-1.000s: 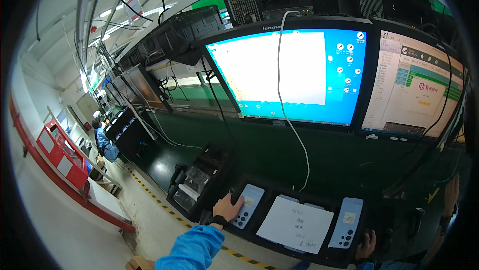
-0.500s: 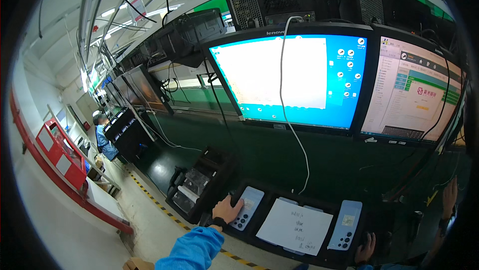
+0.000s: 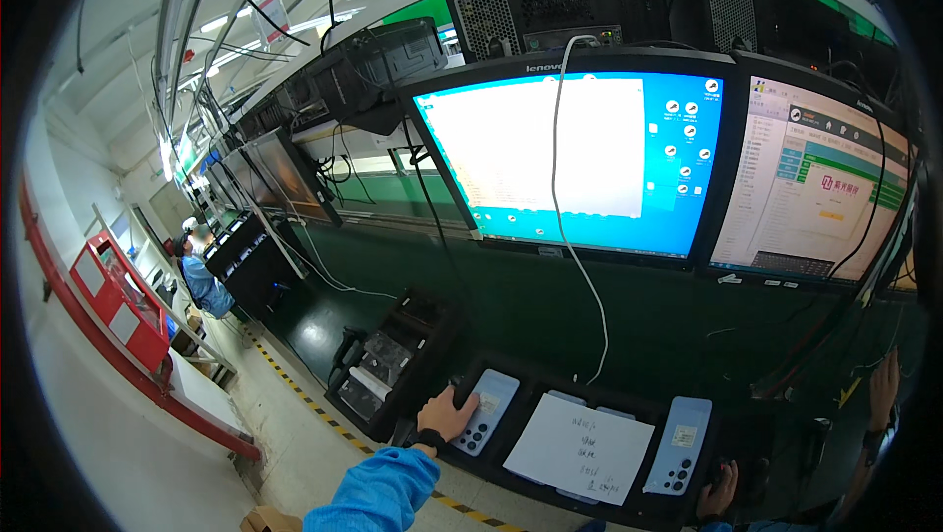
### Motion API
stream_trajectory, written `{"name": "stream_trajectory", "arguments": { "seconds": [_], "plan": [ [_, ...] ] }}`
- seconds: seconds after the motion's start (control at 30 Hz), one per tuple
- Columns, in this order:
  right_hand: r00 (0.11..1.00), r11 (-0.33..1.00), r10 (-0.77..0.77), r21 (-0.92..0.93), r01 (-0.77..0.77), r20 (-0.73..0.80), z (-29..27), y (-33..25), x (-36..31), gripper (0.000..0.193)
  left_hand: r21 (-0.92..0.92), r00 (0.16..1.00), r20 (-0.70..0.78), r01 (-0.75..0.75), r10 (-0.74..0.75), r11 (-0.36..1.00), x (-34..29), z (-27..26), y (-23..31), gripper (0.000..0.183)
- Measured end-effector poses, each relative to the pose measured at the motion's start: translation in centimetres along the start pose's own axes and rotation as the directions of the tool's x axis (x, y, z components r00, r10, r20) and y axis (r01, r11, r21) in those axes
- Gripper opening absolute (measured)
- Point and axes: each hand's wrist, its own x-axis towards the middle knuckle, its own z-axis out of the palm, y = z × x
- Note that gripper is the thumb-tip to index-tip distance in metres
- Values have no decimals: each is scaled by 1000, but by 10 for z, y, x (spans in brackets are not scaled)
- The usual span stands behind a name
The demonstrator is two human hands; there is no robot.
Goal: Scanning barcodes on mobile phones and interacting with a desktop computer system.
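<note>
A long black tray [image 3: 523, 382] lies along the near edge of the bench. My left hand [image 3: 447, 416], below a blue sleeve, is closed around its left end, with the thumb against a pale blue phone [image 3: 483, 418]. A white sheet of handwritten paper [image 3: 580, 447] covers the middle of the tray, over more pale blue phones whose edges peek out. Another pale blue phone [image 3: 678, 448] lies back up at the right. Beside it, my right hand [image 3: 720, 493] is curled at the tray's right end, partly in shadow.
A black bin [image 3: 432, 321] with clear bags and dark items stands left of the tray. Two lit monitors [image 3: 570, 164] stand behind, a white cable [image 3: 556, 168] hanging before one. Another person's hand [image 3: 884, 390] is at far right. A red cabinet [image 3: 123, 301] stands across the aisle.
My hands, the tray and the phones look the same. Far off at the left, a person in blue has shifted and a second head shows there.
</note>
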Motion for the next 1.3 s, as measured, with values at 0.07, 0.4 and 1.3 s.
{"name": "stream_trajectory", "arguments": {
  "seconds": [0.07,0.4,1.3],
  "plan": [
    [1000,1000,-6,19,6,-5,-4,-7,0,60,3,1000,9,1,-1,1000,0,-1,1,68],
    [1000,999,9,42,-8,-6,-5,-8,1,59,1,999,46,25,-25,1000,2,-2,2,69],
    [1000,999,-24,-46,24,-3,-8,-16,0,53,-1,998,67,12,-12,1000,0,-6,5,76]
  ]
}}
